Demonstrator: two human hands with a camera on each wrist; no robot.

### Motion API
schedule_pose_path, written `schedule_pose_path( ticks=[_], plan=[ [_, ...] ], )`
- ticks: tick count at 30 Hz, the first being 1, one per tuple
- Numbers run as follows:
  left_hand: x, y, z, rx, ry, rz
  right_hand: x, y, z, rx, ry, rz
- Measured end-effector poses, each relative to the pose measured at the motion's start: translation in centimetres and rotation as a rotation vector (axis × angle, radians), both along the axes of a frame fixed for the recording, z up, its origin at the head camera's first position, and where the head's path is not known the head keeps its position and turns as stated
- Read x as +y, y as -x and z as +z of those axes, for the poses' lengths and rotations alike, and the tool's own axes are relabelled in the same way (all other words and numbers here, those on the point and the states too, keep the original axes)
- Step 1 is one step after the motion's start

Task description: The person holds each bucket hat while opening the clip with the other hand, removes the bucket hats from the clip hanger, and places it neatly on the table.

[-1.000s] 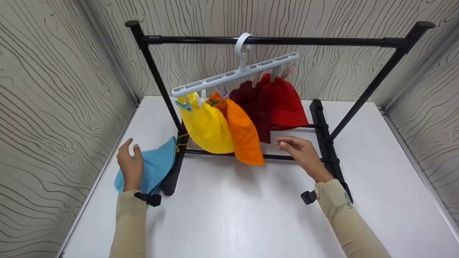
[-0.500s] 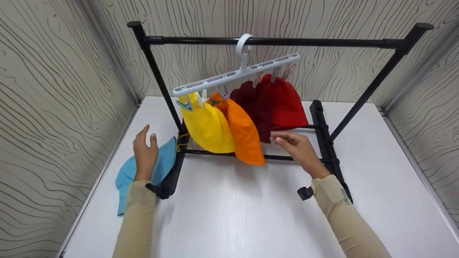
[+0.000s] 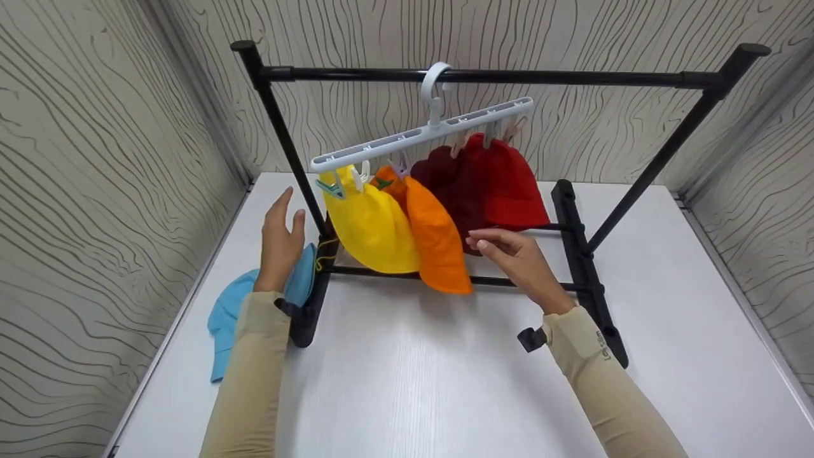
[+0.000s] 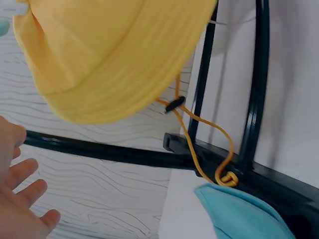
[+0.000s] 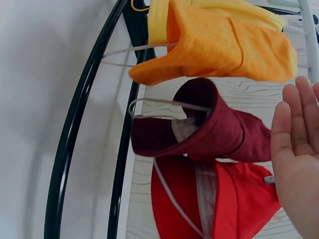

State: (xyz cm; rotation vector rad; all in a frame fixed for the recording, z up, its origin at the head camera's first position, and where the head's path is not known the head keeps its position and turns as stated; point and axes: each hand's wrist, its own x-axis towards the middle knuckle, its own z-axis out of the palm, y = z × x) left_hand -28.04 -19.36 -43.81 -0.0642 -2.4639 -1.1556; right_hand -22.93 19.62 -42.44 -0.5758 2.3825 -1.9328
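My left hand [image 3: 280,245] is raised beside the rack's left post, fingers extended and holding nothing, above a blue bucket hat [image 3: 232,321] on the table. A yellow bucket hat [image 3: 369,232] hangs to its right, apart from it. My right hand [image 3: 518,264] hovers in front of a dark maroon hat [image 3: 448,191], fingers loosely bent with nothing between them; contact with the hat is unclear. Between the yellow and maroon hats hangs an orange hat [image 3: 439,245]. A red hat [image 3: 512,184] is at the right end. Clothespins fix these hats to a white hanger [image 3: 420,135].
The black rack [image 3: 572,77] carries the hanger, which slants with its left end lower. Its lower rails and feet stand on the white table [image 3: 407,388]. A yellow drawstring [image 4: 229,149] with a dark toggle dangles below the yellow hat. Patterned walls enclose the back and sides.
My left hand has moved up and right, from over the blue hat to beside the rack post. The right hand has shifted slightly left, towards the maroon hat. The hats stay where they were.
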Motion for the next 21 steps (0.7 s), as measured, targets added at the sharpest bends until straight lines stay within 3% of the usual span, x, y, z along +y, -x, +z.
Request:
schedule_pose_path(
  ticks=[7, 16, 21],
  plan=[
    [1.3, 1.2, 1.2, 0.052, 0.038, -0.06, -1.5, 0.2, 1.0, 0.023, 0.016, 0.038],
    [2.3, 2.1, 1.8, 0.019, 0.085, -0.098, -4.4, -1.0, 5.1, 0.005, -0.022, 0.017],
    [2.6, 2.2, 2.2, 0.019, 0.108, -0.111, -5.3, -0.8, 5.5, 0.001, -0.019, 0.023]
  ],
)
